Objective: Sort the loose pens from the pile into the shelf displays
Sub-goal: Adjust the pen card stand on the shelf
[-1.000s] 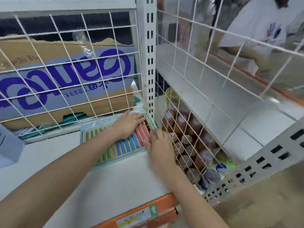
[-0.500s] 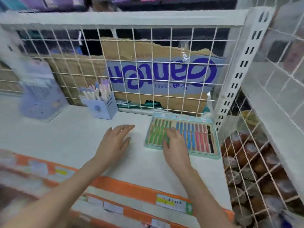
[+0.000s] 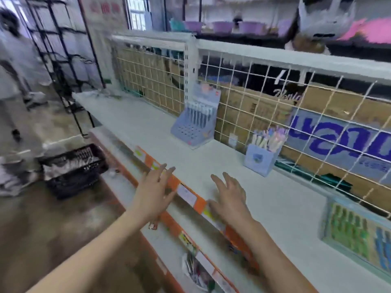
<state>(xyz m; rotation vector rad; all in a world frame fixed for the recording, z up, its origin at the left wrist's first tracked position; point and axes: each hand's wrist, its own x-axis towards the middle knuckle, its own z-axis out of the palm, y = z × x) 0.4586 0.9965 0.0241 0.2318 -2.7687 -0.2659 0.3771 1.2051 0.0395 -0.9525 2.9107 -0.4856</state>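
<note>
My left hand [image 3: 155,192] hangs in the air just past the shelf's front edge, fingers spread and holding nothing. My right hand [image 3: 229,196] hovers over the white shelf [image 3: 275,199] near its orange price strip [image 3: 190,199], also spread with nothing in it. A flat teal tray of coloured pens [image 3: 357,233] lies at the far right of the shelf. A small blue box of pastel pens [image 3: 263,152] and a tall blue pen display stand [image 3: 195,119] stand by the wire back grid. The view is blurred.
A black plastic basket [image 3: 72,168] with items sits on the floor at left. A person [image 3: 10,66] stands at far left beside black racks. Cardboard boxes [image 3: 317,123] lie behind the wire grid. A lower shelf [image 3: 196,269] holds packaged goods.
Both hands have left the coloured pen tray and moved left along the shelf. My view has swung left, so the tray now sits at the right edge.
</note>
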